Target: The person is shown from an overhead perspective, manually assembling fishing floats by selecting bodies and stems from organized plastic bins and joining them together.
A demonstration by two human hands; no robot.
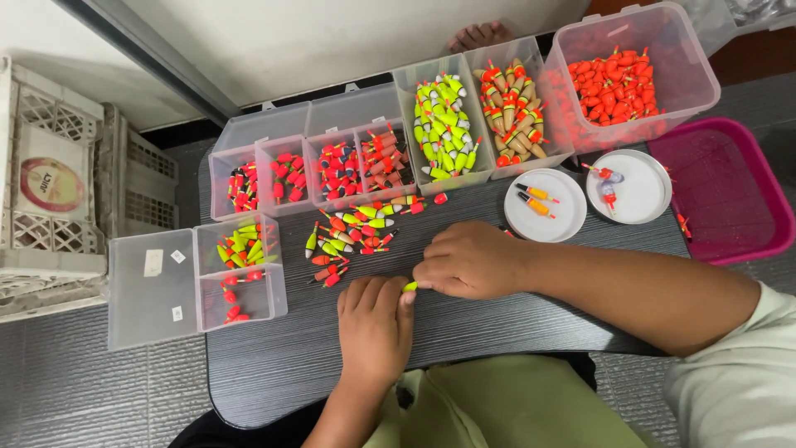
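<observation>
A small yellow-green float (410, 286) is pinched between my two hands at the middle of the dark table (274, 373). My right hand (468, 261) curls over it from the right, fingertips on its end. My left hand (373, 323) lies knuckles up just below, its fingertips meeting the float's other end. A loose pile of red, yellow and white floats (352, 232) lies on the table just left of my hands.
Several clear boxes of sorted floats (444, 124) line the far edge, with a big tub of red ones (618, 83). Two white round lids (545, 205) hold a few pieces. A pink basin (730, 191) sits right, white crates (50, 182) left. Someone's toes (477, 35) show at top.
</observation>
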